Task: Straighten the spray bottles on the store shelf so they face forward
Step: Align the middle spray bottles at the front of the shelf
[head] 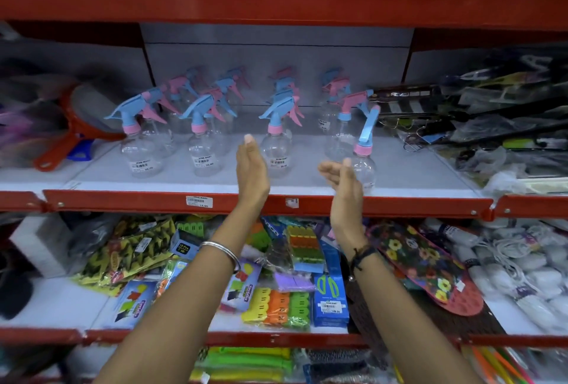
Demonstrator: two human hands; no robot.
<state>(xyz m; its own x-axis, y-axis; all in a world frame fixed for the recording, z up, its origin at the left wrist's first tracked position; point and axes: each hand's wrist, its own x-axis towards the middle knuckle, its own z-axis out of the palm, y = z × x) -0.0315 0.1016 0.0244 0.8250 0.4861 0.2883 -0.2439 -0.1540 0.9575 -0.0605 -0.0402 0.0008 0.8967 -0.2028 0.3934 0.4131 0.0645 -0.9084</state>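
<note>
Both hands open, closing on the front-right spray bottle.

The front-right spray bottle (pixel 364 156) stands at the shelf's (pixel 399 174) front edge, its blue trigger head pointing up and back while the three front bottles (pixel 203 137) to its left aim their nozzles leftward in a row. To do this well, I judge it best to take the clear body low on both sides and twist it upright until its nozzle matches the row. The right hand (pixel 341 179) is spread, palm inward, just beside or touching the bottle; I cannot tell which. The left hand (pixel 250 165) is flat, fingers extended, holding nothing, between the third bottle and this one.
</note>
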